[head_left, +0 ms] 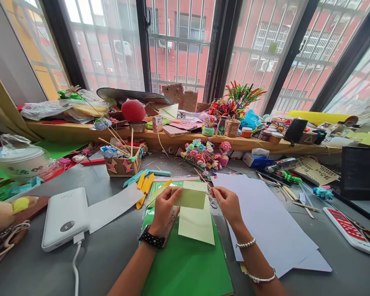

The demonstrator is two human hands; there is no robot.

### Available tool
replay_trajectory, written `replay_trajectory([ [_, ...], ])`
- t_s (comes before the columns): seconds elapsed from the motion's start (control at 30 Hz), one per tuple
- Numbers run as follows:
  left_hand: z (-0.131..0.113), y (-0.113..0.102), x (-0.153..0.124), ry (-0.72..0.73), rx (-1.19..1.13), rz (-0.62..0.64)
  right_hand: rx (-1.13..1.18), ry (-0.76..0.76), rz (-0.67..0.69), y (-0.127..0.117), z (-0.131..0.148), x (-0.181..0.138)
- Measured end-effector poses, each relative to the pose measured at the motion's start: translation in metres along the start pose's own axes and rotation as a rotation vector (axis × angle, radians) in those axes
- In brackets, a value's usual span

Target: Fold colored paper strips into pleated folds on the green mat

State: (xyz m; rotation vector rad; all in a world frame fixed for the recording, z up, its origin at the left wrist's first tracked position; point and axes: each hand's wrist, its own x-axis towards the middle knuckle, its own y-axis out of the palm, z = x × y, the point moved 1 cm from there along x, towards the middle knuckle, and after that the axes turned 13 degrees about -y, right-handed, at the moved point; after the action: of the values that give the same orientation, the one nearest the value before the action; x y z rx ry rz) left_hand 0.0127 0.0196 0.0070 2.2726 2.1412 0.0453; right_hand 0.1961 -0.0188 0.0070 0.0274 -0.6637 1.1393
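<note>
the small pale green rectangle of paper (191, 199) is matt and smooth, and the larger pale green paper sheet (196, 226) shares that dull finish. the broad flat green panel (189, 267) carries a soft sheen, with clear, crinkled, shiny plastic (146, 217) along its left edge. the large white sheets of paper (262, 222) look smooth and matt. the grey tabletop (114, 250) is smooth, faintly reflective. the rounded white plastic power bank (63, 213) has an even, hard surface around a dark glossy round display (67, 226). the silver beaded bracelet (246, 243) and the silver bangle (262, 279) are polished metal. the transparent plastic bags (49, 109) are wrinkled and glossy; the small brown box (121, 167) looks like matt cardboard.
</note>
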Motion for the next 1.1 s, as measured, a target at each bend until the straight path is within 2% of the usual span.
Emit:
replay_trajectory([
  [0.07,0.001,0.002,0.0,-0.015,-0.006,0.059,0.105,-0.038,0.045,0.004,0.004,-0.001],
  [0.13,0.001,0.004,-0.001,-0.037,-0.005,0.114,0.132,-0.074,0.148,0.011,0.008,-0.003],
  [0.23,0.002,0.007,-0.002,-0.085,0.004,0.164,0.079,-0.084,0.269,0.016,0.01,-0.006],
  [0.3,0.003,0.008,-0.002,-0.104,0.036,0.193,0.041,-0.081,0.287,0.015,0.01,-0.006],
  [0.5,0.003,0.009,-0.001,-0.003,0.328,0.33,-0.017,-0.124,0.381,0.008,0.011,-0.003],
  [0.7,0.003,0.009,0.0,-0.008,0.3,0.286,-0.035,-0.106,0.333,0.009,0.008,-0.003],
  [0.87,0.006,0.008,0.002,-0.093,0.177,0.223,-0.069,-0.068,0.271,0.006,0.003,-0.002],
  [1.1,0.006,0.007,0.0,-0.031,0.231,0.202,-0.085,-0.122,0.358,0.007,0.002,-0.001],
])
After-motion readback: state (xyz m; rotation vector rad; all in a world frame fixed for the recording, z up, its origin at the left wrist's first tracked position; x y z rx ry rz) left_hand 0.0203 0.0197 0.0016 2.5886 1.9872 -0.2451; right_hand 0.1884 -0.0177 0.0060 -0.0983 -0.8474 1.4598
